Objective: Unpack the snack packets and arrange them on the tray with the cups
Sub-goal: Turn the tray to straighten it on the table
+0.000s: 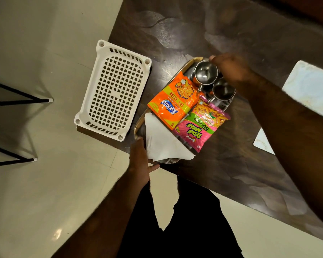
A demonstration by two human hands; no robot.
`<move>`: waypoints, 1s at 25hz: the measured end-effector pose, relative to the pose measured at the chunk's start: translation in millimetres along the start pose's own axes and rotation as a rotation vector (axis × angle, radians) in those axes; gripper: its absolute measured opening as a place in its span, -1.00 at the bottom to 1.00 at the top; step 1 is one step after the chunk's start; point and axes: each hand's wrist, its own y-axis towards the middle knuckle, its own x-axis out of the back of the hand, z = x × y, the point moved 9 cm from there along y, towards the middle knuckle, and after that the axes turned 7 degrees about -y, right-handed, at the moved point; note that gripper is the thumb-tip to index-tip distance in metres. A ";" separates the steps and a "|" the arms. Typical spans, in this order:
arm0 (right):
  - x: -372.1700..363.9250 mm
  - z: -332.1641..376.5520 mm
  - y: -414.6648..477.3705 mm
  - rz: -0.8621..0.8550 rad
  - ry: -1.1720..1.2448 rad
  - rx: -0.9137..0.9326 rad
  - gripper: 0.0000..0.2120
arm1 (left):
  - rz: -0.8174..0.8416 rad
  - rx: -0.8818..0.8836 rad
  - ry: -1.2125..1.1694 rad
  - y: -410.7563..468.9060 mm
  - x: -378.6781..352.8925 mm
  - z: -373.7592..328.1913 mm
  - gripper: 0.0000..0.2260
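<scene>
An oval metal tray (138, 125) lies on the dark table. On it lie an orange snack packet (173, 101) and, overlapping beside it, a pink snack packet (199, 125). A white folded napkin (162, 142) covers the tray's near end. Two steel cups (205, 71) (223, 89) stand at the far end. My right hand (231, 69) is over the cups, fingers at the far cup's rim and the tray's far edge. My left hand (140, 157) grips the tray's near edge under the napkin.
An upturned white plastic basket (114, 90) sits at the table's left edge, overhanging it. White mats (309, 86) (263, 142) lie on the table at right. Black metal legs (21, 99) stand on the pale tiled floor to the left.
</scene>
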 end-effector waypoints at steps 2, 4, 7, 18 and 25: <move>8.6 -5.3 -16.2 0.041 0.078 0.006 -0.62 | 0.019 -0.057 0.010 -10.6 2.1 -11.5 -0.67; 21.5 -9.1 -41.5 0.094 0.153 0.045 -0.64 | 0.050 -0.119 0.034 -25.7 1.7 -20.9 -0.66; 51.1 -25.1 -86.6 0.056 0.207 -0.030 -0.58 | 0.050 -0.191 0.084 -48.3 3.4 -33.5 -0.68; 131.1 -98.1 -227.6 -0.227 0.415 -0.368 -0.68 | 0.151 -0.437 0.378 -122.5 -53.8 -95.5 -0.76; 191.1 -174.5 -267.9 -0.333 0.541 -0.432 -0.69 | 0.225 -0.519 0.454 -157.8 -146.5 -74.8 -0.69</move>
